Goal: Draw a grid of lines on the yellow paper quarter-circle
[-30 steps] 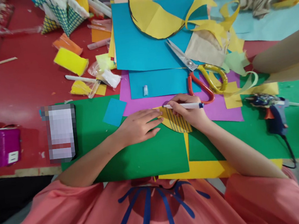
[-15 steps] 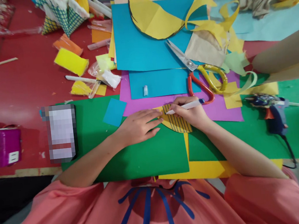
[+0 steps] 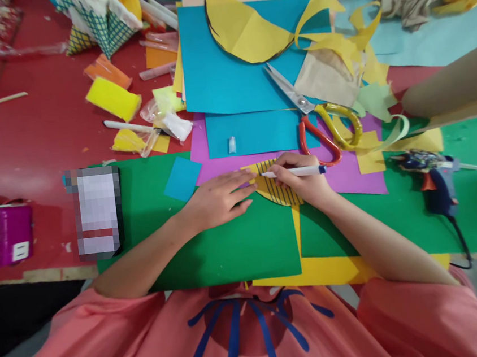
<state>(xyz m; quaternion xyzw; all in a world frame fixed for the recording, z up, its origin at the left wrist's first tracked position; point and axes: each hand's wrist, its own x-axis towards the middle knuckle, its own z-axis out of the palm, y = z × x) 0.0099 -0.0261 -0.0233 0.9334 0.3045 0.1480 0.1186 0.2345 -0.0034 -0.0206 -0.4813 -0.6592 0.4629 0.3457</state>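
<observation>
A yellow paper piece (image 3: pixel 272 193) with a rounded lower edge and several dark parallel stripes lies on the green sheet and partly on the purple one. My left hand (image 3: pixel 219 200) rests flat beside it, fingers stretched out, with the fingertips on its left end. My right hand (image 3: pixel 301 182) is closed round a white marker (image 3: pixel 306 170) with a dark blue end. The marker's tip points left and meets the yellow paper near the leftmost stripe. Beyond the hands, a small pale marker cap (image 3: pixel 232 144) lies on a blue sheet. My right fingers cover part of the stripes.
Large scissors (image 3: pixel 305 103) with red and yellow handles lie open just beyond my right hand. A glue gun (image 3: pixel 439 186) rests at the right, a phone (image 3: pixel 97 210) at the left. Behind are a yellow half-round paper (image 3: pixel 243 27), paper scraps and a cardboard tube (image 3: pixel 454 85).
The marker has tilted flatter, and its tip has shifted slightly up and left. The striped yellow paper has moved a little up and left under my hands.
</observation>
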